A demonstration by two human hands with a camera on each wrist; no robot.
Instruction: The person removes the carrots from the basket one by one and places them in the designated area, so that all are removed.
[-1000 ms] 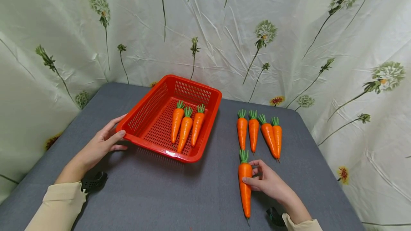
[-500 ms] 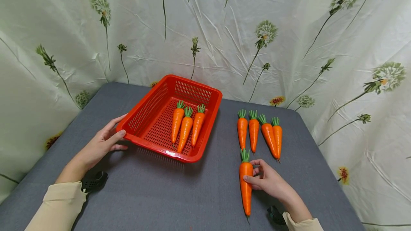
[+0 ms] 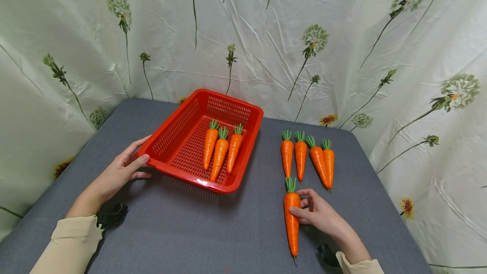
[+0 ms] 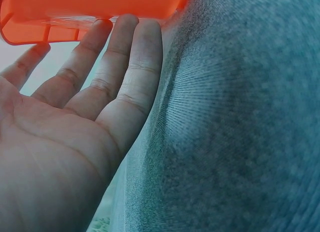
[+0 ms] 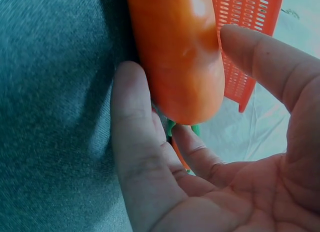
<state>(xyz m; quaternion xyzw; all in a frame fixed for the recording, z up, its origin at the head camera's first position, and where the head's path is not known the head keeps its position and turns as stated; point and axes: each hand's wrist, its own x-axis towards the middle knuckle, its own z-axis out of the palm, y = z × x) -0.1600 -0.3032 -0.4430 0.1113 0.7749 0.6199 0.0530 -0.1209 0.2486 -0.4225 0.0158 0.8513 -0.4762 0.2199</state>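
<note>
My left hand (image 3: 121, 168) holds the near left corner of a red plastic basket (image 3: 243, 168), thumb on the rim and fingers against its outer side. In the left wrist view, the fingertips (image 4: 147, 29) meet the basket wall (image 4: 90, 4), while the thumb is out of sight. Three orange carrots (image 3: 220, 155) with green tops lie inside the basket. My right hand (image 3: 317, 212) grips another carrot (image 3: 292, 223) around its middle, thumb on top, its green top pointing away. The right wrist view shows this carrot (image 5: 175, 57) between thumb and fingers, close over the cloth.
Several more carrots (image 3: 300, 155) lie in a row on the grey cloth-covered table (image 3: 171, 231), beyond my right hand. Behind the table hangs a pale curtain (image 3: 266, 54) with dandelion prints. A dark wrist device (image 3: 111, 215) sits under my left wrist.
My right hand and its carrot have shifted very slightly to the right and away. The left hand and the basket have stayed in place.
</note>
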